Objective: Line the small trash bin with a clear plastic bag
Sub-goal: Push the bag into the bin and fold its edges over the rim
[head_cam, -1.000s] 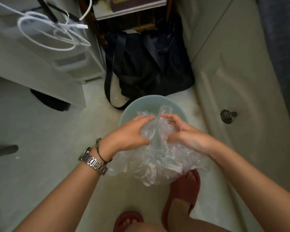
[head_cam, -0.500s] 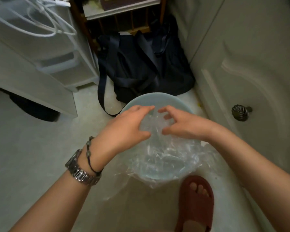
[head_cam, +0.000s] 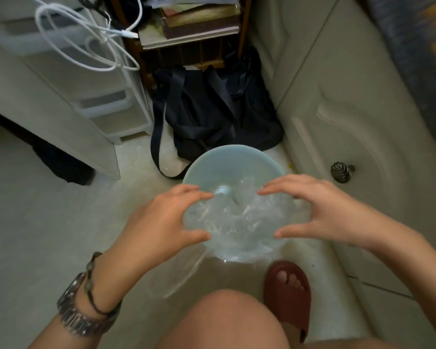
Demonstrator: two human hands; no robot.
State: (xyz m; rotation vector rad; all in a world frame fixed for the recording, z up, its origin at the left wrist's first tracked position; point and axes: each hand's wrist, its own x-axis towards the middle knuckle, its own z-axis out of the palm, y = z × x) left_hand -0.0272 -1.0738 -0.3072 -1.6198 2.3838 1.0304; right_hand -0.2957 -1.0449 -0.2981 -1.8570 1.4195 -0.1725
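Note:
A small round pale blue trash bin [head_cam: 227, 162] stands on the floor in front of me. A crumpled clear plastic bag [head_cam: 237, 222] lies over the bin's near half, and part of it hangs down outside the near left rim. My left hand [head_cam: 166, 222] holds the bag at the bin's left rim, thumb and fingers spread around the plastic. My right hand [head_cam: 320, 210] holds the bag at the right rim in the same way. The far half of the bin's inside is bare.
A dark bag [head_cam: 212, 114] with long straps lies on the floor just behind the bin. White drawers [head_cam: 106, 107] with a looped white cable stand at the left. A cream cabinet door with a metal knob [head_cam: 341, 171] is close on the right. My red slipper [head_cam: 287, 293] is near the bin.
My hands have moved apart from the middle of the bag to the bin's left and right rims. The bag has come down from above the bin onto its opening.

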